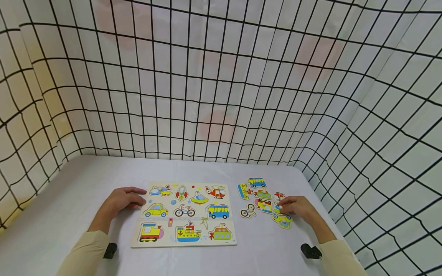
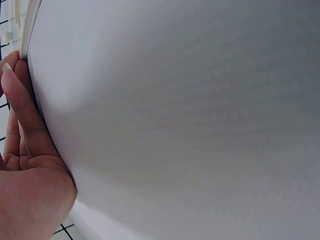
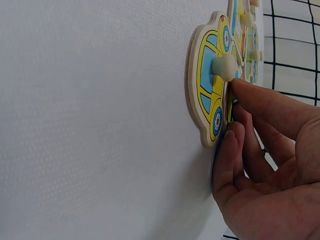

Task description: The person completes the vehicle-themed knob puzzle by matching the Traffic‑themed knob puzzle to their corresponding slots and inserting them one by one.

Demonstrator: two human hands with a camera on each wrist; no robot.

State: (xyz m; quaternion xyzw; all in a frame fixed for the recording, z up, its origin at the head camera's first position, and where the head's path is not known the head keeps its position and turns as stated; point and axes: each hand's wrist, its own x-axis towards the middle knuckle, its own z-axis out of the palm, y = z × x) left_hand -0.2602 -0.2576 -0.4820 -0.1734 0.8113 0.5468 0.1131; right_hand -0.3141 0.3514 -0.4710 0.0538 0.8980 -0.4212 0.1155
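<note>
A wooden knob puzzle board [image 1: 172, 243] with printed vehicles lies on the table. My left hand [image 1: 125, 198] rests beside its upper left edge, fingers loosely extended and touching it; the left wrist view shows these fingers [image 2: 27, 107] at the far left. To the board's right, my right hand [image 1: 299, 207] bends its fingers around a small puzzle piece [image 1: 277, 208] at its knob, mostly covered by the hand. Just in front of those fingertips, the yellow car piece [image 3: 206, 75] lies flat with its pale knob up. Where the thumb and fingers meet is partly hidden.
Loose pieces lie nearby: a blue bus [image 1: 256, 182], a ship [image 1: 243, 191], a submarine [image 1: 263, 194], a train [image 1: 264, 206] and a bicycle [image 1: 248, 211]. A black-gridded white sheet [image 1: 214, 96] rises behind and beside the white table [image 1: 193, 264].
</note>
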